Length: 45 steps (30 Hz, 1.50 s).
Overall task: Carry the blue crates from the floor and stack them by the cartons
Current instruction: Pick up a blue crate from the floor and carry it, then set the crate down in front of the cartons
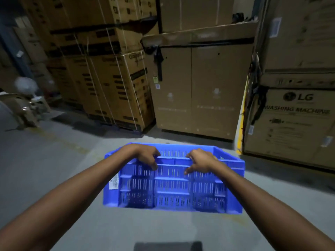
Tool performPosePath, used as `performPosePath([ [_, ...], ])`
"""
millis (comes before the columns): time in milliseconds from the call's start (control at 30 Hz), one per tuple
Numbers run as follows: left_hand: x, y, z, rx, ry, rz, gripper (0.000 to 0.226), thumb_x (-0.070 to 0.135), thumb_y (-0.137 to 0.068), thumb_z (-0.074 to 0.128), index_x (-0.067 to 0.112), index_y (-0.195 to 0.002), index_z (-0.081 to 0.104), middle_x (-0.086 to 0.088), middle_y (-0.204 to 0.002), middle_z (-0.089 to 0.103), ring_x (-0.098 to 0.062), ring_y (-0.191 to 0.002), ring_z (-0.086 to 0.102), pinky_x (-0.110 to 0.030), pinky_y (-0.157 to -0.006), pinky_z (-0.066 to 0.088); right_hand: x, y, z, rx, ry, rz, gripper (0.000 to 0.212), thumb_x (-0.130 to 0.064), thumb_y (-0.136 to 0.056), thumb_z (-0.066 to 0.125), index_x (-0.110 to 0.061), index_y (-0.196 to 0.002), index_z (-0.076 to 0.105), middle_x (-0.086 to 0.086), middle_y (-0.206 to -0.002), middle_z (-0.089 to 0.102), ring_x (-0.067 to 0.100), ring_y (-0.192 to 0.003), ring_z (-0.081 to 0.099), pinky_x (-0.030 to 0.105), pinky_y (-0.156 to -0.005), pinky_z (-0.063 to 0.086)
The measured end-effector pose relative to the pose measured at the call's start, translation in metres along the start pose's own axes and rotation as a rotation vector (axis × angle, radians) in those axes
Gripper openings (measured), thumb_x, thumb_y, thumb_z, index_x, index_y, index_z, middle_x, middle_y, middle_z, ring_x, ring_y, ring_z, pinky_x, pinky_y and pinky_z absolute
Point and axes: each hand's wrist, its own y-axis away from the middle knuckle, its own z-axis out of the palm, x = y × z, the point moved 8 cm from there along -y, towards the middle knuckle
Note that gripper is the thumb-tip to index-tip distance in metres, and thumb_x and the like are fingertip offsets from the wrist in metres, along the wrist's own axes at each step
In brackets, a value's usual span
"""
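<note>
A blue slotted plastic crate [172, 189] hangs in front of me above the grey floor, its near long wall facing the camera, a white label on its left end. My left hand [146, 156] grips the near top rim left of centre, fingers curled over the edge. My right hand [201, 161] grips the same rim right of centre, thumb down on the outer wall. Tall brown cartons [203, 91] stand straight ahead, a short way beyond the crate.
Strapped carton stacks [112, 84] rise at the left back. A washing machine carton [293, 124] stands at the right, with a yellow post [242, 124] beside it. A fan and clutter [25, 104] sit at far left. A dark object [168, 246] lies at the bottom edge.
</note>
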Motion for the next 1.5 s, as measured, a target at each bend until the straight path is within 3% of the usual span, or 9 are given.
performPosePath([
  [67, -0.007, -0.044, -0.020, 0.052, -0.066, -0.023, 0.074, 0.047, -0.069, 0.081, 0.014, -0.130, 0.055, -0.006, -0.133, 0.057, -0.026, -0.120, 0.054, -0.035, -0.099, 0.045, 0.015, -0.039, -0.021, 0.026, 0.087, 0.000, 0.053, -0.060, -0.066, 0.078, -0.018, -0.095, 0.063, 0.005, -0.100, 0.069, 0.030, -0.099, 0.063, 0.036, -0.074, 0.048],
  [133, -0.021, -0.082, -0.044, 0.134, -0.087, -0.026, 0.062, 0.053, -0.061, 0.084, 0.020, -0.110, 0.063, -0.003, -0.115, 0.067, -0.025, -0.108, 0.061, -0.036, -0.086, 0.051, 0.031, -0.076, -0.040, 0.044, 0.154, -0.004, 0.050, -0.059, -0.070, 0.075, -0.019, -0.098, 0.063, 0.005, -0.103, 0.070, 0.030, -0.103, 0.063, 0.036, -0.072, 0.046],
  [200, -0.034, -0.113, -0.067, 0.219, -0.113, -0.018, 0.053, 0.054, -0.063, 0.080, 0.018, -0.098, 0.063, -0.005, -0.105, 0.068, -0.027, -0.101, 0.062, -0.034, -0.075, 0.049, 0.044, -0.107, -0.055, 0.077, 0.197, 0.012, 0.050, -0.060, -0.072, 0.074, -0.020, -0.102, 0.064, 0.005, -0.103, 0.070, 0.029, -0.102, 0.064, 0.036, -0.074, 0.048],
  [400, -0.078, -0.213, -0.138, 0.378, -0.174, 0.085, 0.037, 0.048, -0.074, 0.073, 0.017, -0.091, 0.063, -0.008, -0.096, 0.066, -0.031, -0.097, 0.062, -0.034, -0.066, 0.042, 0.081, -0.215, -0.076, 0.151, 0.198, 0.122, 0.052, -0.058, -0.075, 0.073, -0.022, -0.113, 0.065, 0.007, -0.106, 0.069, 0.033, -0.100, 0.064, 0.041, -0.078, 0.053],
  [700, -0.171, -0.372, -0.217, 0.511, -0.273, 0.184, 0.030, 0.046, -0.077, 0.067, 0.023, -0.096, 0.062, -0.008, -0.102, 0.067, -0.033, -0.100, 0.063, -0.042, -0.078, 0.052, 0.120, -0.389, -0.079, 0.199, 0.215, 0.328, 0.036, -0.052, -0.083, 0.066, -0.025, -0.108, 0.064, 0.009, -0.106, 0.067, 0.034, -0.103, 0.062, 0.038, -0.077, 0.045],
  [967, -0.205, -0.489, -0.277, 0.550, -0.271, 0.259, 0.029, 0.044, -0.079, 0.064, 0.019, -0.093, 0.063, -0.009, -0.103, 0.067, -0.033, -0.101, 0.061, -0.038, -0.079, 0.048, 0.174, -0.497, -0.101, 0.263, 0.241, 0.381, 0.029, -0.049, -0.085, 0.065, -0.023, -0.095, 0.061, 0.006, -0.098, 0.070, 0.032, -0.094, 0.064, 0.036, -0.068, 0.040],
  [1067, -0.211, -0.541, -0.282, 0.522, -0.281, 0.247, 0.028, 0.042, -0.080, 0.065, 0.019, -0.095, 0.063, -0.010, -0.106, 0.067, -0.033, -0.103, 0.061, -0.038, -0.080, 0.047, 0.210, -0.538, -0.091, 0.256, 0.220, 0.391, 0.030, -0.051, -0.085, 0.064, -0.023, -0.096, 0.061, 0.004, -0.096, 0.070, 0.031, -0.091, 0.065, 0.038, -0.073, 0.048],
  [1267, -0.237, -0.706, -0.235, 0.520, -0.316, 0.225, 0.032, 0.046, -0.081, 0.063, 0.020, -0.100, 0.061, -0.008, -0.108, 0.067, -0.032, -0.103, 0.061, -0.037, -0.080, 0.047, 0.307, -0.641, -0.006, 0.256, 0.233, 0.360, 0.028, -0.047, -0.086, 0.064, -0.023, -0.101, 0.061, 0.005, -0.099, 0.069, 0.032, -0.095, 0.064, 0.037, -0.073, 0.045],
  [1500, -0.280, -0.929, -0.055, 0.486, -0.321, 0.219, 0.033, 0.047, -0.086, 0.059, 0.020, -0.106, 0.060, -0.010, -0.113, 0.065, -0.033, -0.109, 0.059, -0.038, -0.084, 0.046, 0.429, -0.753, 0.218, 0.251, 0.288, 0.368, 0.027, -0.045, -0.089, 0.061, -0.021, -0.101, 0.058, 0.007, -0.101, 0.069, 0.032, -0.097, 0.064, 0.034, -0.070, 0.039],
])
